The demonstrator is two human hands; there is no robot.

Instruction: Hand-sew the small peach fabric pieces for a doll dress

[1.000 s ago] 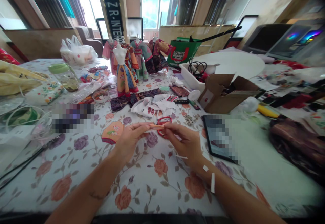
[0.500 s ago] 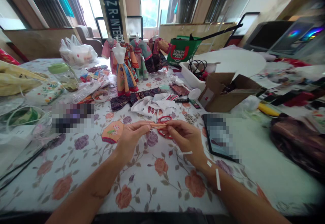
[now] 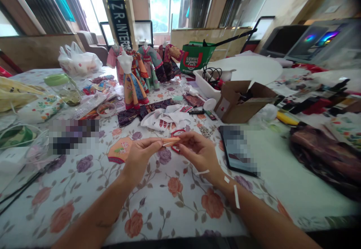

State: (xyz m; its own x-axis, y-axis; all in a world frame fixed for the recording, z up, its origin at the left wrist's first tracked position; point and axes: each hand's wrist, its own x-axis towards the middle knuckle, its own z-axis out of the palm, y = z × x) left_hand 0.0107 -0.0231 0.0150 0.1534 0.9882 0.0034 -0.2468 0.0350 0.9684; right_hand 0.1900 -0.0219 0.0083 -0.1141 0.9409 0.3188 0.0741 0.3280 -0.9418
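1. A floral tablecloth (image 3: 172,219) covers the table.
2. A cardboard box (image 3: 235,104) stands open at far right.
3. Dressed dolls (image 3: 134,85) stand in a cluster at far centre.
4. A white cloth (image 3: 165,118) lies crumpled just beyond the hands.
5. The left hand (image 3: 141,161) and right hand (image 3: 199,154) are nearly closed, pinching opposite ends of an orange strip (image 3: 170,140).
6. The strip is held above the tablecloth, over a red loop (image 3: 175,139), near centre.
7. White tape strips (image 3: 236,196) cling to the right wrist.
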